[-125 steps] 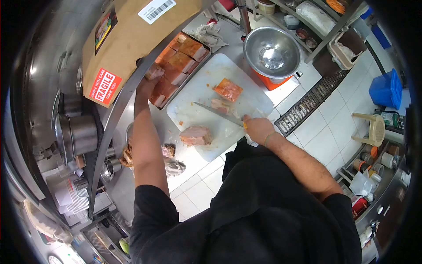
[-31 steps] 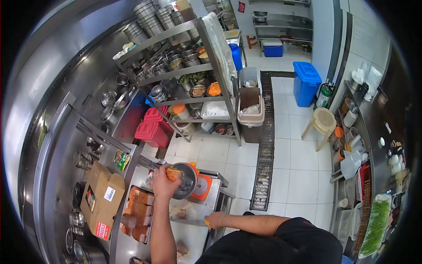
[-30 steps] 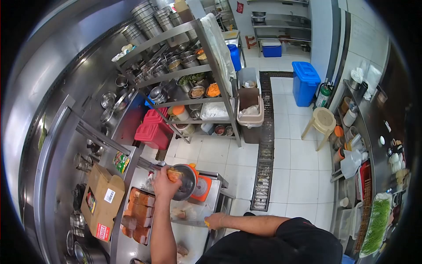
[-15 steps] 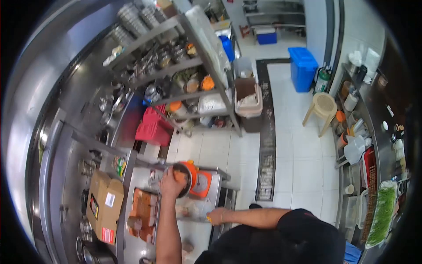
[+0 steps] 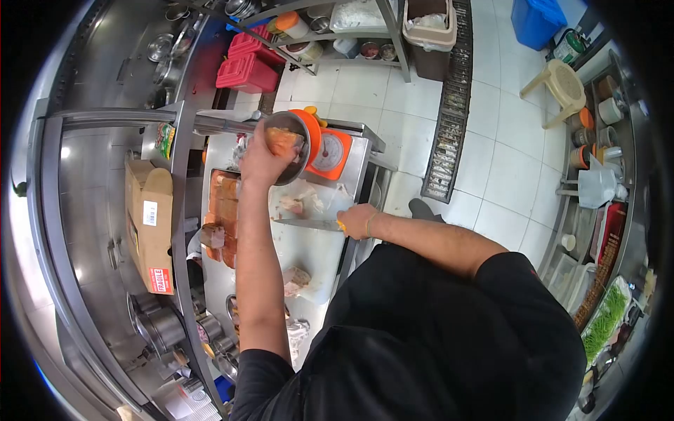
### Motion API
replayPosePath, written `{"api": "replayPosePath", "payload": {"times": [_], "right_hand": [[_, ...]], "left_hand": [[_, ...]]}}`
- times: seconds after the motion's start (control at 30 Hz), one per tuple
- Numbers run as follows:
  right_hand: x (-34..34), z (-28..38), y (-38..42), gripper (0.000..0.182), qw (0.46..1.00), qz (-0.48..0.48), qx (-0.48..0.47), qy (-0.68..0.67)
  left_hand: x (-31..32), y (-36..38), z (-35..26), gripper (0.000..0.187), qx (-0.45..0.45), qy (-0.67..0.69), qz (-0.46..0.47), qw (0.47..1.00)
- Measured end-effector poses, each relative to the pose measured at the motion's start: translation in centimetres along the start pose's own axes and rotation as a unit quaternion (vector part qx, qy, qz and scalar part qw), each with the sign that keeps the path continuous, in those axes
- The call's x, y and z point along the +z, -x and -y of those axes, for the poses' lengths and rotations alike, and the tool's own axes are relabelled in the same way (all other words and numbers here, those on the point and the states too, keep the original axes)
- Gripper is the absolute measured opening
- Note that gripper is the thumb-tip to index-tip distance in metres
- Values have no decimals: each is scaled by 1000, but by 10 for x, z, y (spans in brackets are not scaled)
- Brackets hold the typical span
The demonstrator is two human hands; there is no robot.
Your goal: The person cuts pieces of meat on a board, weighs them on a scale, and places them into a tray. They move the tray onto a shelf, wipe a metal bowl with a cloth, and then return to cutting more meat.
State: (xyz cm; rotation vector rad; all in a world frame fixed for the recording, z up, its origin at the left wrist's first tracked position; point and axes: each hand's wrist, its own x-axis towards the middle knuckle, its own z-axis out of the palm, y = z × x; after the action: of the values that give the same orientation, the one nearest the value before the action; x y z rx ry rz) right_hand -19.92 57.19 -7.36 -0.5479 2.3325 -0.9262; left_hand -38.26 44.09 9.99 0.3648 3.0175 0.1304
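Note:
My left hand (image 5: 261, 160) reaches into a steel bowl (image 5: 298, 172), its fingers closed on an orange piece of fish (image 5: 283, 141). The bowl sits on the orange pan of a kitchen scale (image 5: 330, 156) with a round dial. In my right hand (image 5: 359, 220) is a knife (image 5: 309, 224) with a yellow handle, its blade lying low over a white cutting board (image 5: 319, 259). Pale fish scraps (image 5: 295, 279) lie on the board. Left of it, a tray of orange fish blocks (image 5: 223, 203) is partly hidden by my left forearm.
A cardboard box (image 5: 149, 231) stands on the steel shelf at left, above several pots (image 5: 160, 330). Beyond the table are red bins (image 5: 247, 70), a floor drain (image 5: 449, 119) and a plastic stool (image 5: 558, 88). A counter with greens (image 5: 607, 323) runs along the right.
The view has tilted down, so the table and my body show more fully. My left hand stays at the bowl with the fish; my right hand still grips the knife.

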Motion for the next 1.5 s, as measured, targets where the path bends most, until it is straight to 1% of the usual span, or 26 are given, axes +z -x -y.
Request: {"api": "replayPosePath", "payload": {"times": [0.1,0.23,0.33,0.43,0.53,0.63,0.77,0.8,0.9,0.93,1.03,1.07,1.17,1.23,1.27,1.37,1.5], "right_hand": [[0,0,-1,36,1000,4,3,-4],[4,-2,-4,41,1000,7,-6,7],[2,-1,-3,36,1000,9,4,-8],[1,0,-3,36,1000,7,3,-6],[-1,0,-1,37,1000,10,1,-4],[-3,3,-1,36,1000,15,16,-6],[-5,4,2,37,1000,9,7,-1],[-4,4,2,37,1000,10,10,1],[-8,7,1,38,1000,21,13,4],[-11,9,3,37,1000,24,12,6],[-15,17,8,34,1000,24,2,17],[-16,19,11,33,1000,17,-7,21],[-26,34,24,28,999,10,-14,34],[-29,45,30,25,999,9,-10,41],[-29,50,33,21,999,12,-13,49],[-27,60,37,20,998,0,-30,48],[-27,81,44,18,998,14,-28,49]], "left_hand": [[-2,0,-1,106,17,-3,-27,999],[-3,-2,-1,109,24,7,-17,1000],[4,-5,0,111,38,7,-23,999],[11,-7,2,112,35,4,-21,999],[10,-2,-6,111,21,-28,-42,999],[3,1,-18,109,-26,-33,-22,999],[-2,17,3,98,33,99,-116,988],[-12,32,2,98,16,220,-97,971],[-30,81,19,98,15,289,-145,946],[-31,98,28,100,17,292,-158,943],[-18,155,48,99,-58,325,-133,934],[4,169,65,96,-80,346,-126,926],[78,214,109,92,-160,268,-80,947],[121,234,126,91,-184,203,-39,961],[139,242,133,91,-194,171,-17,966],[133,245,126,87,-227,123,-7,966],[137,238,118,80,-265,92,15,960]]}}
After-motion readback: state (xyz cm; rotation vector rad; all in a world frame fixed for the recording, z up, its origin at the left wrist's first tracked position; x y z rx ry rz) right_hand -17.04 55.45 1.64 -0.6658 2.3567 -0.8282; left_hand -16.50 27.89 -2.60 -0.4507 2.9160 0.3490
